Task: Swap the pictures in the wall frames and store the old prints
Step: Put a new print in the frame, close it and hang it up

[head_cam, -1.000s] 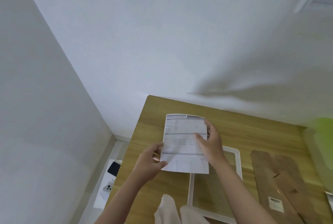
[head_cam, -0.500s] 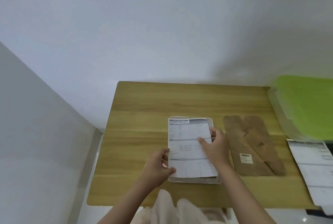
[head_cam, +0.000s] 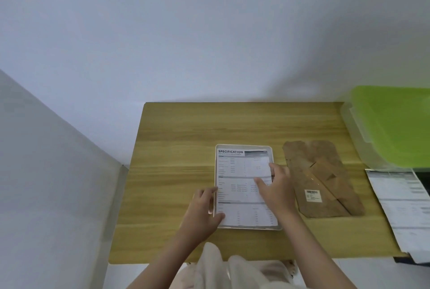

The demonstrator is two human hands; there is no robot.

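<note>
1. Fig.: head view, looking down. White frame [head_cam: 243, 146] lies flat on the wooden tabletop [head_cam: 186, 137], near the front edge. A printed sheet headed "SPECIFICATION" [head_cam: 242, 172] lies inside the frame's border, roughly square to it.
2. L hand [head_cam: 202, 209]: at the frame's left edge, thumb on the sheet's lower-left corner, fingers along the frame's side; grip looks loose, whether it pinches the frame cannot be told.
3. R hand [head_cam: 277, 191]: fingers fairly straight, laid on the sheet's right half, pressing it flat; grip not closed on anything.
4. Brown backing board [head_cam: 325, 186] w/ barcode label lies just right of the frame, apart from it. A second printed sheet [head_cam: 404, 207] overhangs the tabletop's right edge; green-lidded bin [head_cam: 395, 125] at far right.
5. Risk a: sheet skews or creeps under the fingers when they lift, so the backing would trap it crooked. Cause: thin paper, light hold.
6. Risk b: a corner buckles or creases if pushed against the frame's lip.
7. Risk c: frame slides toward the front edge under sideways pressure.
8. Risk d: overhanging sheet at right may slip to the floor if brushed by an arm reaching for the board.
</note>
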